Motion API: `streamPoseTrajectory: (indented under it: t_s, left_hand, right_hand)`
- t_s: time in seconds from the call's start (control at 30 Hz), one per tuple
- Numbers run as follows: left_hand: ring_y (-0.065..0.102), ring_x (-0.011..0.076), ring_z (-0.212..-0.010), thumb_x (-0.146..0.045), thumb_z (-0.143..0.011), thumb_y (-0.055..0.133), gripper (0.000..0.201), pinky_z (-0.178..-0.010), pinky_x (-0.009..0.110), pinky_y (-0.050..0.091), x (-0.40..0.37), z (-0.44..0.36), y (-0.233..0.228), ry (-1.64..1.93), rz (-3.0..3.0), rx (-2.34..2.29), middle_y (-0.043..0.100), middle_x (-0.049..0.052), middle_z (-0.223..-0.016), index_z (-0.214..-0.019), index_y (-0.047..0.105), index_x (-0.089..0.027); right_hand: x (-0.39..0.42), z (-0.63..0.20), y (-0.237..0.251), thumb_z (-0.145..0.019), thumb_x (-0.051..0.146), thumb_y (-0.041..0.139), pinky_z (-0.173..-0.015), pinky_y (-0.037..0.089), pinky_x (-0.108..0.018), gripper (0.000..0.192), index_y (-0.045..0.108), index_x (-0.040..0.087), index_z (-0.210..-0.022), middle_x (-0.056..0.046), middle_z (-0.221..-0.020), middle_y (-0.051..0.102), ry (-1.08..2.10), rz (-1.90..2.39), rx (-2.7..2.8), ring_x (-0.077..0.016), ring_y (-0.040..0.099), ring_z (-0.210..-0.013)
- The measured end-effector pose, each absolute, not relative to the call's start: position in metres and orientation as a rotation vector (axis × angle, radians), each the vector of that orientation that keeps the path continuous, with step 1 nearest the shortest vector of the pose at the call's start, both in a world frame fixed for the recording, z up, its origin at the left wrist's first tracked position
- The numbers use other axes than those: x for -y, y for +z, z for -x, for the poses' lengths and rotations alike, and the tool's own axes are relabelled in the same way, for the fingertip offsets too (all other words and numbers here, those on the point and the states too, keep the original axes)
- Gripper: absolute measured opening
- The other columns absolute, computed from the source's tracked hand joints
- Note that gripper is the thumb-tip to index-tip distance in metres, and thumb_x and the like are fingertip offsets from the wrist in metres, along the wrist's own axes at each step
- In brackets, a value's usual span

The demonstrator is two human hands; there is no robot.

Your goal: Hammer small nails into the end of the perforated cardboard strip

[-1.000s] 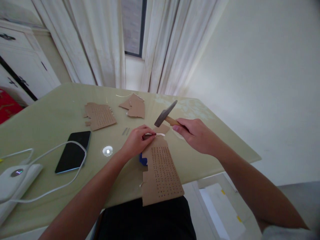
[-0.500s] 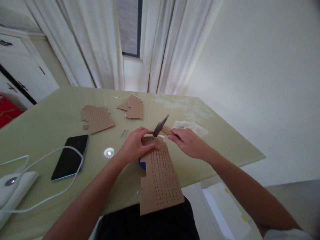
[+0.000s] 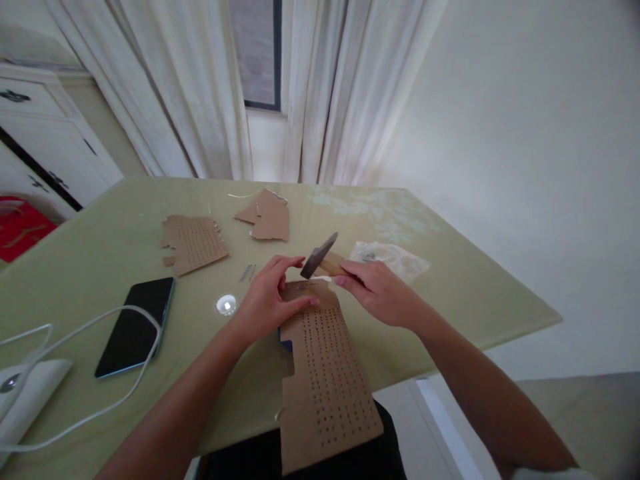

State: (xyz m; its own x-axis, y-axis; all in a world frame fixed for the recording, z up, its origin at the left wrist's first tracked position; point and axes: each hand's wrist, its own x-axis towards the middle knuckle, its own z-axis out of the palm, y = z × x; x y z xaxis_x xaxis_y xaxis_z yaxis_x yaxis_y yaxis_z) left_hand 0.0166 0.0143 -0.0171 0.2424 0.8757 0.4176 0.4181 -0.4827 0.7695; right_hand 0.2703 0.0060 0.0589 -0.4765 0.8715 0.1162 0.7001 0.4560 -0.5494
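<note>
From the head camera, the perforated cardboard strip (image 3: 325,373) is a long brown piece with a notched left edge and neat rows of small punched holes, lying on the green table (image 3: 90,267) with its near end hanging over the table edge. The left hand (image 3: 267,300) lies flat with fingers spread across the strip's far end, pinning it, while the right hand (image 3: 383,293) is clenched around the wooden handle of a hammer (image 3: 320,257) whose dark head hangs just above that same end, between both hands. Three cardboard pieces show in all, two (image 3: 195,242) (image 3: 267,215) lying farther back, plus one black phone (image 3: 135,327), one white cable (image 3: 75,333) and one clear plastic bag (image 3: 395,257).
</note>
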Motion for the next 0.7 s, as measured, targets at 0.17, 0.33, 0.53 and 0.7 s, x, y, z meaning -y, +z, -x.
streamPoseTrajectory:
  t_s: [0.17,0.33,0.53,0.7]
  left_hand:
    - [0.048,0.0125,-0.071,-0.039,-0.084,0.092,0.053,-0.067,0.028,0.047,-0.013,-0.016,-0.018,1.238,-1.917,-1.144,0.076,0.004,-0.121,-0.132,0.073,-0.026]
    - [0.046,0.0128,-0.07,-0.043,-0.093,0.082,0.041,-0.065,0.027,0.045,-0.021,-0.004,-0.022,1.328,-1.717,-1.23,0.076,0.004,-0.117,-0.13,0.074,-0.026]
    - [0.06,0.0188,-0.069,-0.04,-0.097,0.066,0.024,-0.068,0.032,0.048,-0.046,0.04,-0.031,1.06,-1.834,-1.936,0.079,0.005,-0.097,-0.108,0.079,-0.023]
    - [0.075,0.0364,-0.104,-0.04,-0.099,0.059,0.026,-0.088,0.044,0.054,-0.053,0.062,-0.042,0.465,-1.911,-2.297,0.082,0.014,-0.11,-0.101,0.078,-0.021]
  right_hand:
    - [-0.044,-0.263,0.025,-0.104,0.056,0.065,-0.042,0.027,-0.025,0.038,0.072,0.019,-0.112,0.007,-0.068,0.047,1.366,1.104,1.466,-0.0084,0.036,-0.044]
    - [-0.069,-0.259,-0.022,-0.086,0.057,0.086,-0.036,0.023,-0.02,0.045,0.074,0.017,-0.103,0.01,-0.063,0.043,1.662,0.963,0.998,-0.0044,0.03,-0.04]
    - [-0.073,-0.27,-0.042,-0.09,0.048,0.084,-0.036,0.025,-0.019,0.035,0.072,0.017,-0.102,0.011,-0.062,0.042,1.719,0.998,0.801,-0.0049,0.028,-0.041]
    - [-0.074,-0.271,-0.038,-0.094,0.045,0.078,-0.036,0.025,-0.019,0.03,0.071,0.018,-0.103,0.011,-0.064,0.039,1.751,0.97,0.75,-0.0052,0.025,-0.041]
